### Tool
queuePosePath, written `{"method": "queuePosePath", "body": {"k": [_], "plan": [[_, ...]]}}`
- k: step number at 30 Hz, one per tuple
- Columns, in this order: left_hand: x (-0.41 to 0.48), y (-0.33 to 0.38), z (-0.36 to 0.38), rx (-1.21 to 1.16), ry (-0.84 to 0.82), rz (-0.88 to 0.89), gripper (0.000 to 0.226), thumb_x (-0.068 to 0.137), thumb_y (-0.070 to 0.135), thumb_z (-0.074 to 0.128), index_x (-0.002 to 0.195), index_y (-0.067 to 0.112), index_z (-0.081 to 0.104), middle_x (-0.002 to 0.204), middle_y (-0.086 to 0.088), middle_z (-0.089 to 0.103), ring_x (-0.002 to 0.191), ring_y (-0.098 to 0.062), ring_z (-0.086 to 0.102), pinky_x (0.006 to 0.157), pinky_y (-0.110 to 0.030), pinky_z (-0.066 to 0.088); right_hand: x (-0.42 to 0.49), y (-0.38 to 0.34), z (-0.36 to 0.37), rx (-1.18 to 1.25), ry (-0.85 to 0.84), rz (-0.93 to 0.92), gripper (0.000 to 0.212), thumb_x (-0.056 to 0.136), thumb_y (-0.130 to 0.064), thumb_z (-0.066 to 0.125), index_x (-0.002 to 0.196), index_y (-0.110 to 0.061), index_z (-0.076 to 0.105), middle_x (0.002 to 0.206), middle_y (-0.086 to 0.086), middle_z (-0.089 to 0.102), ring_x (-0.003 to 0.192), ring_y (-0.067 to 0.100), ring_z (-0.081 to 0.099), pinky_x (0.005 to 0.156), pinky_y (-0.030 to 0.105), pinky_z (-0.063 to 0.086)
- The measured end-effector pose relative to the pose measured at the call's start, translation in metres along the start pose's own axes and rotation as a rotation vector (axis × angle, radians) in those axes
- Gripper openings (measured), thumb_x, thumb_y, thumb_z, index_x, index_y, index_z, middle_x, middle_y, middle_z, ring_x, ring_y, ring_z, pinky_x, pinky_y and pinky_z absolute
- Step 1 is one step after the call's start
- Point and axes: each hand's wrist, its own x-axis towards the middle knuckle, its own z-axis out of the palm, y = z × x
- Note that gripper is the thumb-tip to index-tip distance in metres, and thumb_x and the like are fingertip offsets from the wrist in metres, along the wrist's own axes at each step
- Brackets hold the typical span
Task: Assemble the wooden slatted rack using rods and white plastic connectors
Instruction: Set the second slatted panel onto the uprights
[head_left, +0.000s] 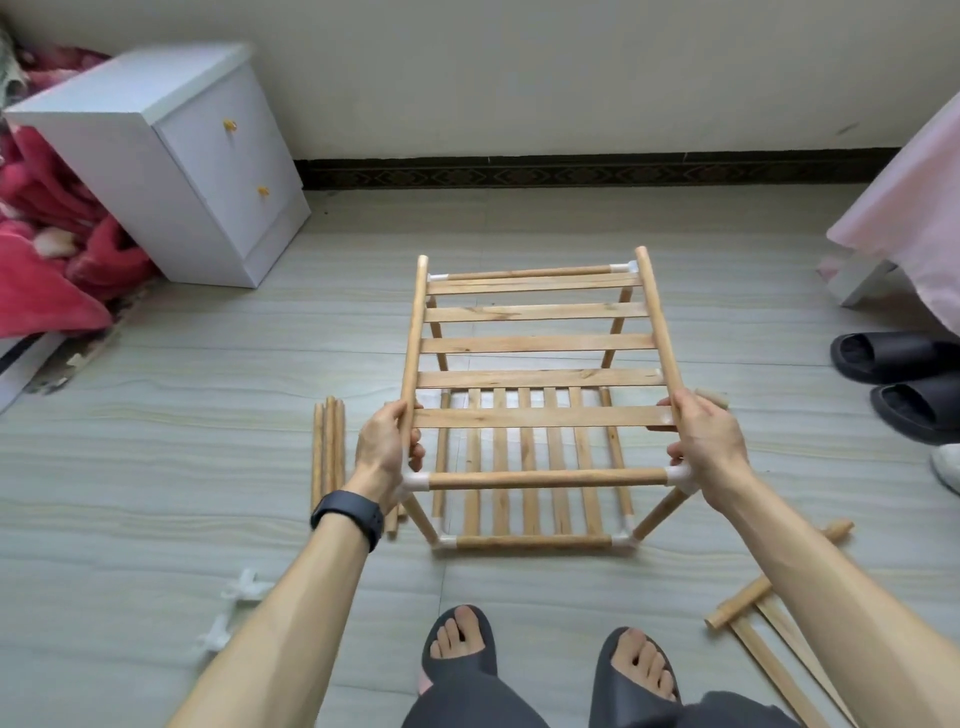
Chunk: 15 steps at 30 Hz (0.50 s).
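A wooden slatted rack (537, 343) stands on the floor in front of me, two tiers joined by rods and white plastic connectors (678, 475). My left hand (387, 449) grips the upper tier's left side rod near its front corner. My right hand (706, 441) grips the right side rod near the front right connector. The lower slatted tier (524, 499) shows through the upper one. A bundle of loose rods (327, 449) lies on the floor left of the rack. Loose white connectors (236, 605) lie at lower left.
A white two-drawer cabinet (171, 161) stands back left beside red bedding (47, 249). Black slippers (904, 379) sit at the right. Another slatted panel with a rod (769, 618) lies at lower right. My feet in dark slippers (550, 660) are just before the rack.
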Motion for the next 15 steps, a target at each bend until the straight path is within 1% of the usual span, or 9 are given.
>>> {"method": "queuePosePath", "body": {"k": [2,4,6,8,10,12,13,15], "plan": [[-0.002,0.001,0.002,0.006,0.045,-0.001,0.032,0.100,0.033,0.044,0.096,0.010,0.066,0.055,0.001,0.048,0.047,-0.017,0.048,0.047,-0.028,0.037,0.001,0.005,0.001,-0.107,0.009,-0.071,0.037,0.102,-0.049,0.045,0.089,-0.023,0.068,0.071,-0.005,0.073,0.048,0.015,0.054,0.054,0.029,0.045],[-0.004,0.001,0.002,0.002,0.082,0.002,0.033,0.099,0.032,0.046,0.096,0.008,0.069,0.055,0.001,0.049,0.046,-0.017,0.052,0.048,-0.028,0.040,0.003,0.008,0.001,-0.145,-0.009,-0.091,0.038,0.103,-0.052,0.041,0.091,-0.025,0.066,0.061,-0.002,0.072,0.047,0.016,0.054,0.055,0.030,0.046],[-0.005,-0.001,0.000,-0.021,0.065,0.001,0.033,0.099,0.031,0.047,0.099,0.007,0.069,0.057,0.001,0.049,0.047,-0.016,0.052,0.049,-0.028,0.039,0.006,0.011,0.001,-0.145,-0.019,-0.091,0.040,0.102,-0.054,0.041,0.091,-0.025,0.065,0.053,-0.001,0.066,0.046,0.017,0.056,0.058,0.033,0.049],[-0.004,-0.003,-0.004,-0.061,0.012,-0.022,0.031,0.100,0.031,0.046,0.102,0.008,0.067,0.059,0.001,0.047,0.048,-0.014,0.047,0.048,-0.027,0.036,0.009,0.015,0.001,-0.141,-0.017,-0.097,0.040,0.102,-0.053,0.042,0.090,-0.023,0.065,0.046,-0.003,0.057,0.044,0.016,0.056,0.064,0.038,0.052],[-0.002,-0.003,-0.005,-0.075,-0.027,-0.042,0.030,0.101,0.033,0.043,0.103,0.010,0.063,0.057,0.002,0.046,0.049,-0.013,0.041,0.048,-0.026,0.032,0.009,0.018,0.000,-0.116,-0.037,-0.097,0.039,0.103,-0.051,0.042,0.090,-0.021,0.064,0.042,-0.003,0.052,0.043,0.016,0.057,0.066,0.042,0.054],[0.001,-0.003,-0.004,-0.032,-0.024,-0.044,0.030,0.101,0.037,0.041,0.099,0.013,0.059,0.056,0.003,0.043,0.048,-0.012,0.038,0.049,-0.026,0.030,0.009,0.017,-0.001,-0.066,-0.061,-0.076,0.037,0.104,-0.048,0.042,0.090,-0.020,0.062,0.040,-0.003,0.049,0.045,0.021,0.060,0.067,0.043,0.055],[0.002,-0.004,-0.004,-0.008,-0.019,-0.042,0.031,0.102,0.040,0.041,0.096,0.015,0.058,0.056,0.003,0.042,0.048,-0.011,0.037,0.050,-0.026,0.031,0.008,0.017,-0.002,-0.056,-0.070,-0.064,0.036,0.104,-0.047,0.042,0.090,-0.020,0.062,0.039,-0.004,0.049,0.046,0.020,0.062,0.067,0.043,0.055],[0.003,-0.005,-0.004,0.014,-0.003,-0.026,0.034,0.102,0.044,0.042,0.092,0.016,0.058,0.055,0.004,0.043,0.047,-0.009,0.039,0.049,-0.025,0.032,0.007,0.016,-0.001,-0.076,-0.077,-0.065,0.036,0.105,-0.047,0.041,0.089,-0.021,0.060,0.039,-0.004,0.049,0.048,0.022,0.063,0.068,0.043,0.055]]}}
